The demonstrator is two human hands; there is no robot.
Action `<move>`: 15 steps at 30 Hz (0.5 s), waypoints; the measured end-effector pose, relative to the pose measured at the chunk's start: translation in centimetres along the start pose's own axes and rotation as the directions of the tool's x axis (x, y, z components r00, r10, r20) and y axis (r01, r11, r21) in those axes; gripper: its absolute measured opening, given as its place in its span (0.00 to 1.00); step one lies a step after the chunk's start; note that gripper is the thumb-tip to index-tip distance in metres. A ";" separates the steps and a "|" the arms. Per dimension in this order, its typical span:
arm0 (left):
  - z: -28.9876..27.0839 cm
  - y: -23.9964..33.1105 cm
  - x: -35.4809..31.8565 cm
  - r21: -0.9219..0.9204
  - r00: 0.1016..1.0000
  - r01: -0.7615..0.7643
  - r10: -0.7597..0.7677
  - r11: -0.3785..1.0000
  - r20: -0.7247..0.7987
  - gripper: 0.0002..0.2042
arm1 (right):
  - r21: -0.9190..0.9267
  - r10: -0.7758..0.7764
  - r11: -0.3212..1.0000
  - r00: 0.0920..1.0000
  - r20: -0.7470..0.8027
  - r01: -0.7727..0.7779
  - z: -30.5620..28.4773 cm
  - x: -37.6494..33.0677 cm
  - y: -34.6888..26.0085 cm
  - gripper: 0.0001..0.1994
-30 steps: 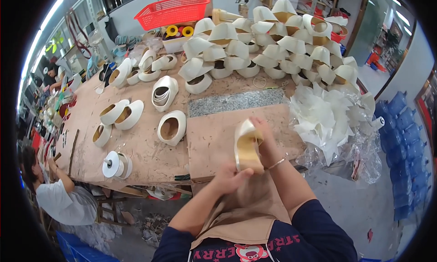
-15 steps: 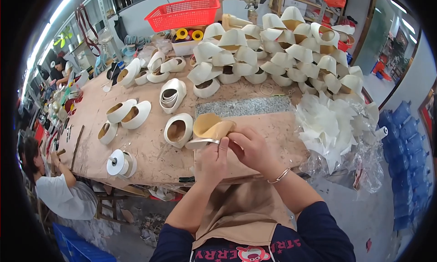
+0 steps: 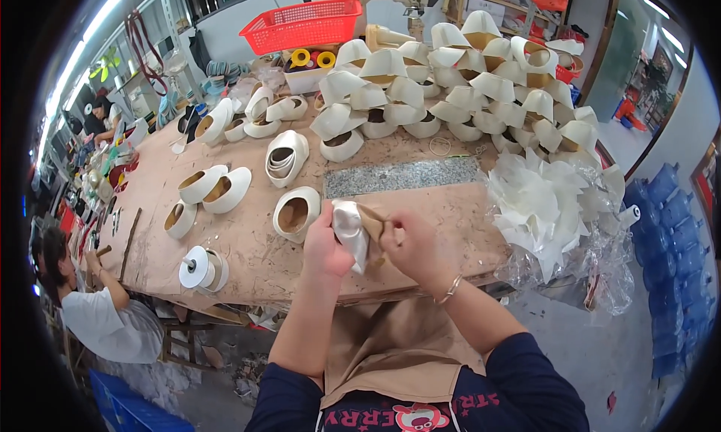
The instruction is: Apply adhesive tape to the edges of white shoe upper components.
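Both hands closed, left hand point(image 3: 324, 246), right hand point(image 3: 411, 246), gripping shoe upper point(image 3: 353, 231)

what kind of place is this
Probably a shoe-making workshop: the hands work a white shoe upper at a long workbench, with stacked uppers behind and another worker seated nearby.

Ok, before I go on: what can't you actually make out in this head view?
- Head view: the middle of the white shoe piece is hidden where the left hand and right hand grip it.
- Head view: the work between the fingertips is too small to tell.
- Head view: the inside of the red basket is hidden by its wall.
- Head view: the blue bottles are cut off by the dark rim.
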State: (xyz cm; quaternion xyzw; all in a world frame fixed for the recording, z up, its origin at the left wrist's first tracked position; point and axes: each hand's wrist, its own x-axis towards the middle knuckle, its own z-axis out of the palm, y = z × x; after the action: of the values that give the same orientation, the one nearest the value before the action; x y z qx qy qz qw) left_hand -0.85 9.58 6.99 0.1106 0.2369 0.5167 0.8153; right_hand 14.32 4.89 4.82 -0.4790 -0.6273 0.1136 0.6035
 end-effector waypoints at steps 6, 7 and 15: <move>-1.4 -1.9 -2.4 0.688 0.877 -0.480 0.306 0.544 0.369 0.19 | 0.807 0.428 0.134 0.768 0.476 -0.575 -3.0 0.8 0.2 0.06; -1.7 -2.2 -2.8 0.759 0.840 -0.541 0.269 0.362 0.471 0.20 | 0.703 0.380 0.326 0.769 0.515 -0.632 -2.9 0.7 0.1 0.07; -3.4 -4.7 -1.9 0.403 0.939 -0.319 0.228 0.858 0.257 0.18 | 0.716 0.566 0.007 0.593 0.573 -0.698 -1.1 1.4 -2.2 0.11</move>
State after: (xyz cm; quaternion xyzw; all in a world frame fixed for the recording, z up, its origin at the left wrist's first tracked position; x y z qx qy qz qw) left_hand 0.47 5.61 2.56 0.3752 0.2456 0.5471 0.7068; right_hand 14.50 4.32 7.62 -0.2832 -0.2041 0.7209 0.5987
